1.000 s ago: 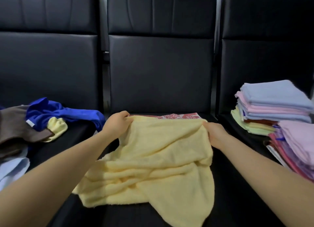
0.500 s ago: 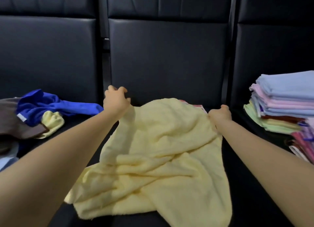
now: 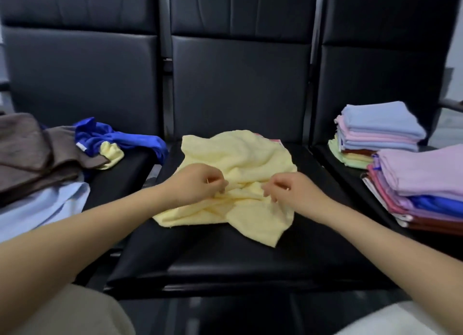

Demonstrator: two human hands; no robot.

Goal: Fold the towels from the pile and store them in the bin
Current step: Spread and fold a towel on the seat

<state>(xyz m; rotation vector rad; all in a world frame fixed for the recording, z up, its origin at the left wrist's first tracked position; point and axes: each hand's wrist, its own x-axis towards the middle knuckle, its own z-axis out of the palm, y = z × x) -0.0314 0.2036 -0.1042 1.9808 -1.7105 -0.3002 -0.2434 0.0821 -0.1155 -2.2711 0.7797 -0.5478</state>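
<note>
A pale yellow towel (image 3: pixel 240 169) lies rumpled on the seat of the middle black chair (image 3: pixel 225 254), spread wide toward the backrest and bunched into soft ridges across its near half, with one corner trailing toward the front right of the seat. A sliver of red-patterned cloth (image 3: pixel 275 141) peeks out from under its far right edge.

The left hand (image 3: pixel 198 184) rests on the towel's left-centre folds, fingers curled down with thumb and fingertips pinching a ridge of the fabric. The right hand (image 3: pixel 290 190) sits just beside it on the right-centre folds, fingers likewise bent and pinching the cloth (the exact bite of each pinch is partly hidden by the knuckles). The two hands are near each other, with a small hump of towel between them.

On the left chair sits the unfolded pile: a brown towel (image 3: pixel 32 154) draped over a light blue towel (image 3: pixel 42 209), a bright blue towel (image 3: pixel 120 137) twisted behind, and a small yellow cloth (image 3: pixel 111 154) touching it. On the right chair stand two folded stacks: the far stack (image 3: pixel 375 131) topped in pale blue, and the near stack (image 3: pixel 423 184) topped in lilac, just in front of it. No bin can be made out.
</note>
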